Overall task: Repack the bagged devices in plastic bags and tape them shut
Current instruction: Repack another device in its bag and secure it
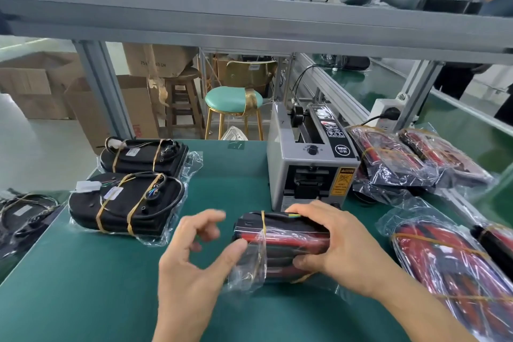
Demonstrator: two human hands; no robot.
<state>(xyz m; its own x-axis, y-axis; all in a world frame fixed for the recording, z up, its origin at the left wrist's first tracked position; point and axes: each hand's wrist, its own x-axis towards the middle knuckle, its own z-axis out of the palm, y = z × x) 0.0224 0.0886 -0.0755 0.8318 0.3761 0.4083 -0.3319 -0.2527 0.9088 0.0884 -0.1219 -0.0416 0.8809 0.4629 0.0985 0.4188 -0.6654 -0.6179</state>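
A black-and-red banded device (280, 247) in a clear plastic bag (247, 272), on the green bench (111, 286) at 6 o'clock, is gripped by the right hand (341, 247). The bag's open end is touched by the thumb of the half-open left hand (191, 264). Folding seems underway; tape from the grey dispenser (308, 169) at 12 o'clock is needed next.

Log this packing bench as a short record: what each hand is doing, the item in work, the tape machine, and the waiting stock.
left hand: thumb on the bag's loose end
right hand: grips device in its bag
device: black and red, rubber-banded, partly in clear bag
tape dispenser: grey, behind the hands
left stock: two black banded devices on bags
right stock: bagged red-and-black units
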